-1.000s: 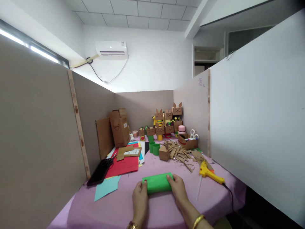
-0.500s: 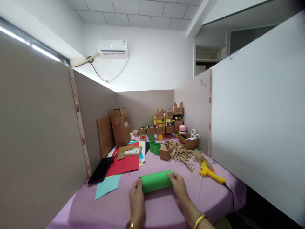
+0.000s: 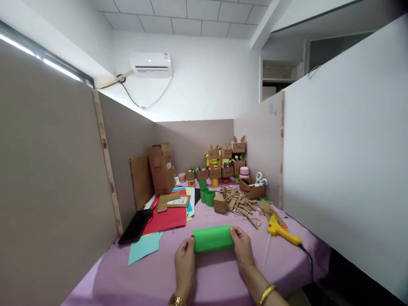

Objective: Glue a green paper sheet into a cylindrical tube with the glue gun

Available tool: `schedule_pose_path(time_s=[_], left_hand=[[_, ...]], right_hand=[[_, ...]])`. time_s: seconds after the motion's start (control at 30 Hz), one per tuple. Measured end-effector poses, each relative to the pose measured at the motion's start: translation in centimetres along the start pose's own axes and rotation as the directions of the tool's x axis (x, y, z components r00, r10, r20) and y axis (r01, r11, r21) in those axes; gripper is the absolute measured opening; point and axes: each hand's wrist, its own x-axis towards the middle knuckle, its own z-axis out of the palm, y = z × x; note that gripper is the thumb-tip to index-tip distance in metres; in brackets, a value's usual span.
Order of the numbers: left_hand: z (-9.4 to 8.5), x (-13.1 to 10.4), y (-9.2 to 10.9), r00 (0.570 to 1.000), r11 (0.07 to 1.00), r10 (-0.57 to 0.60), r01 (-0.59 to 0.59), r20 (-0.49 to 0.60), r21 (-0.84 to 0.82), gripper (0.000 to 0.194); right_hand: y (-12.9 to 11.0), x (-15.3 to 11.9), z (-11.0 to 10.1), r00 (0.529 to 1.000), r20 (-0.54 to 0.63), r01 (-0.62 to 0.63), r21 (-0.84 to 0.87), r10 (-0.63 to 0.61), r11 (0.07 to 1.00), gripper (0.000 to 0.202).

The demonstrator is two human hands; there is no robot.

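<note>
A bright green paper roll [image 3: 213, 239] stretches level between my two hands, just above the purple cloth. My left hand [image 3: 185, 259] pinches its left end, thumb on top. At the other end, my right hand [image 3: 242, 246] grips the paper between thumb and fingers. Beyond the roll stand two short green paper cylinders [image 3: 209, 198] and a small cardboard box head [image 3: 220, 203] with pointed ears. Whatever lies inside the roll is hidden.
A yellow glue gun [image 3: 282, 230] with its cord lies right, near cardboard strips [image 3: 240, 203]. Coloured paper sheets [image 3: 167, 221], a black tablet-like slab [image 3: 135, 229] and a tall cardboard box [image 3: 161, 170] occupy the left. Cardboard animal figures [image 3: 215, 172] stand at the back.
The green paper has shifted slightly right and become more level, and looks a little flatter. Both hands still grip its ends.
</note>
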Motion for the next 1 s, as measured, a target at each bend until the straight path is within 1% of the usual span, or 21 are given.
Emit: schedule_pose_path(time_s=[0.23,0.37,0.5,0.6,0.7,0.83,0.93,1.0], left_hand=[[0.5,-0.3,0.4,0.999,1.0,-0.004,0.004,0.051,0.004,0.043],[0.2,-0.3,0.2,1.0,1.0,-0.002,0.002,0.022,0.016,0.041],[-0.1,0.0,0.0,1.0,1.0,-0.009,0.009,-0.022,-0.008,0.042],[0.1,-0.1,0.2,1.0,0.999,-0.024,0.025,0.009,-0.048,0.043],[0.4,-0.4,0.8,0.997,0.996,-0.053,0.056,0.052,-0.076,0.048],[0.7,-0.7,1.5,0.994,0.993,-0.072,0.079,0.083,-0.083,0.045],[0.7,-0.6,1.5,0.99,0.991,-0.089,0.099,0.114,-0.094,0.05],[0.6,-0.4,1.2,0.991,0.989,-0.088,0.099,0.098,-0.113,0.051]], right_hand=[[0.7,0.4,-0.6,0.998,-0.066,-0.005,-0.024,0.004,1.0,0.032],[0.4,0.2,-0.5,0.997,-0.081,-0.01,-0.044,0.006,0.999,0.032],[-0.3,-0.3,-0.1,0.999,-0.051,0.014,-0.053,-0.017,0.998,0.035],[-0.3,-0.4,-0.2,0.998,-0.053,0.016,-0.06,-0.019,0.998,0.038],[0.0,-0.1,-0.6,0.996,-0.088,0.004,-0.056,-0.009,0.998,0.04],[0.2,0.2,-0.8,0.993,-0.115,-0.015,-0.043,0.01,0.999,0.042],[0.1,0.1,-0.5,0.995,-0.097,-0.024,-0.034,0.021,0.999,0.043],[0.0,-0.1,-0.3,0.997,-0.072,-0.019,-0.033,0.016,0.999,0.041]])
